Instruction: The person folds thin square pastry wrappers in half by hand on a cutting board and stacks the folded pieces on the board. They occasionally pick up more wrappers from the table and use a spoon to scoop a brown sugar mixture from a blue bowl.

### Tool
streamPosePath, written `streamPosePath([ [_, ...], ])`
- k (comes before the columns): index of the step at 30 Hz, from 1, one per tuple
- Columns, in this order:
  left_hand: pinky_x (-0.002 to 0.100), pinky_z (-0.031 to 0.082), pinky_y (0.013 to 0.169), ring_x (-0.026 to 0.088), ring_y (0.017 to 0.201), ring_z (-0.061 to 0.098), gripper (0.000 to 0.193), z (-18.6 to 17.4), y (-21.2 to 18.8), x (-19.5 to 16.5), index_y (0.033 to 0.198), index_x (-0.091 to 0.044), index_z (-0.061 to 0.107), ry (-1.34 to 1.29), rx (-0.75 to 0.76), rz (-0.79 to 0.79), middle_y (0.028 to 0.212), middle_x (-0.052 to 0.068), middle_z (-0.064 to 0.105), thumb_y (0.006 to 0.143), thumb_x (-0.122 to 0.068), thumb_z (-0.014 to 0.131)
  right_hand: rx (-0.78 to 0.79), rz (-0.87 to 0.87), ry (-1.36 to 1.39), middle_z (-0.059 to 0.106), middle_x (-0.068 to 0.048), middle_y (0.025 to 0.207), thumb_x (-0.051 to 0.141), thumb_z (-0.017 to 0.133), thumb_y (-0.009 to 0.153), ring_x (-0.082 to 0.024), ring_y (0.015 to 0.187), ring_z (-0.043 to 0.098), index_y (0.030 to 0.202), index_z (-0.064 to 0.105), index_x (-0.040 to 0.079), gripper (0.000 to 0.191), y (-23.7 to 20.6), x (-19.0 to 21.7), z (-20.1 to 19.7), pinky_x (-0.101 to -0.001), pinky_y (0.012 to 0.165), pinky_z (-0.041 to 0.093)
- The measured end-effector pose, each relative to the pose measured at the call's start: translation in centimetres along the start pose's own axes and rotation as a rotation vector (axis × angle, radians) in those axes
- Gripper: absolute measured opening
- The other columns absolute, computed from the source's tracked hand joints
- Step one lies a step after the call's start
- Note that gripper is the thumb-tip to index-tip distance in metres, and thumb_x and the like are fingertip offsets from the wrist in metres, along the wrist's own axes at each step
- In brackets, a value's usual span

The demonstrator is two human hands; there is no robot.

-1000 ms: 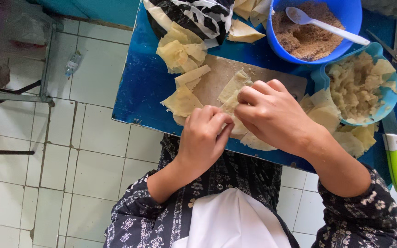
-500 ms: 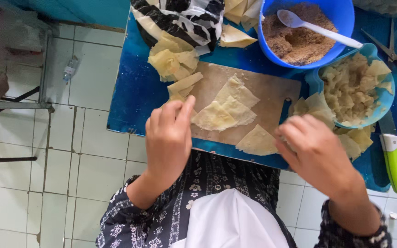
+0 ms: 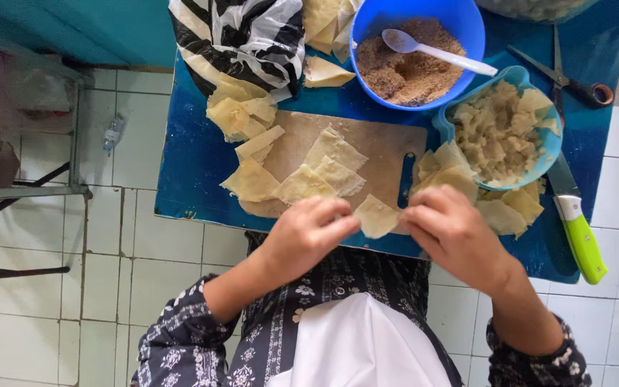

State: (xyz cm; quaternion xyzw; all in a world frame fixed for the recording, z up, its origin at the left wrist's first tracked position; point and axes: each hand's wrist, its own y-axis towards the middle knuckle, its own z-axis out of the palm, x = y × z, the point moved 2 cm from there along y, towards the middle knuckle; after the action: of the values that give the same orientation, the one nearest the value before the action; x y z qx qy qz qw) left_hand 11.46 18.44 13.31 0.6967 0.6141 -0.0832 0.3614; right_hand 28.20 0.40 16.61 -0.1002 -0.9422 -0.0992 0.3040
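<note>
Hands, left (image 3: 309,233) and right (image 3: 453,233), pinch one dough wrapper (image 3: 375,215) beside two bowls.

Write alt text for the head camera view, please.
Both hands, left hand and right hand, hold a thin dough sheet over a wooden board on a blue table, near a blue bowl of brown filling.

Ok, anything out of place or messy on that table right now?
Mostly tidy. One oddity: the green-handled knife lies at the blue table's right edge, its handle end right at the rim. Loose pastry sheets spill off the wooden board. Both hands hold one sheet.
</note>
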Motion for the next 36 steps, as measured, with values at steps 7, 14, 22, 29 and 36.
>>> streamPosePath([
  [7, 0.037, 0.051, 0.086, 0.021, 0.095, 0.064, 0.027, -2.7, 4.3, 1.9, 0.116, -0.011, 0.069, 0.088, -0.067, 0.092, 0.108, 0.003, 0.063, 0.089, -0.011, 0.073, -0.214, -0.101, -0.114, 0.064, -0.010, 0.105, 0.004, 0.078, 0.089, -0.032, 0.100, 0.063, 0.101, 0.071, 0.006, 0.015, 2.4, -0.7, -3.4, -0.0426, 0.087, 0.051],
  [14, 0.035, 0.048, 0.086, 0.019, 0.102, 0.062, 0.027, -1.9, 1.9, 2.0, 0.111, -0.012, 0.070, 0.301, 0.054, 0.145, 0.109, 0.001, 0.062, 0.084, -0.013, 0.067, -0.038, -0.129, -0.148, 0.067, -0.010, 0.100, 0.003, 0.073, 0.077, -0.032, 0.094, 0.063, 0.103, 0.071, 0.007, 0.027, 1.4, -0.2, -0.1, -0.0447, 0.084, 0.051],
  [22, 0.032, 0.048, 0.083, 0.017, 0.093, 0.060, 0.025, -0.6, 0.4, 1.8, 0.107, -0.010, 0.069, 0.435, 0.038, 0.177, 0.105, 0.001, 0.061, 0.083, -0.013, 0.067, -0.542, 0.020, -0.626, 0.064, -0.024, 0.119, 0.003, 0.069, 0.102, -0.038, 0.109, 0.062, 0.135, 0.062, -0.002, 0.034, 3.5, -1.6, -5.1, -0.0477, 0.095, 0.052],
  [29, 0.035, 0.050, 0.070, 0.020, 0.079, 0.064, 0.024, -0.3, 1.3, 0.3, 0.108, -0.006, 0.067, 0.289, 0.041, 0.040, 0.087, 0.003, 0.062, 0.084, -0.011, 0.069, -0.292, 0.325, -0.228, 0.069, -0.017, 0.089, 0.013, 0.076, 0.099, -0.031, 0.077, 0.069, 0.122, 0.067, 0.000, 0.029, 8.9, -7.3, -7.4, -0.0404, 0.069, 0.053],
  [36, 0.037, 0.054, 0.069, 0.027, 0.082, 0.067, 0.015, 0.2, 2.6, -1.2, 0.095, -0.004, 0.065, 0.039, -0.191, -0.136, 0.093, 0.009, 0.066, 0.087, -0.013, 0.074, -0.443, 0.241, 0.136, 0.071, -0.011, 0.088, 0.011, 0.071, 0.102, -0.021, 0.073, 0.067, 0.110, 0.073, 0.001, 0.012, 12.6, -5.5, -6.7, -0.0305, 0.066, 0.052],
])
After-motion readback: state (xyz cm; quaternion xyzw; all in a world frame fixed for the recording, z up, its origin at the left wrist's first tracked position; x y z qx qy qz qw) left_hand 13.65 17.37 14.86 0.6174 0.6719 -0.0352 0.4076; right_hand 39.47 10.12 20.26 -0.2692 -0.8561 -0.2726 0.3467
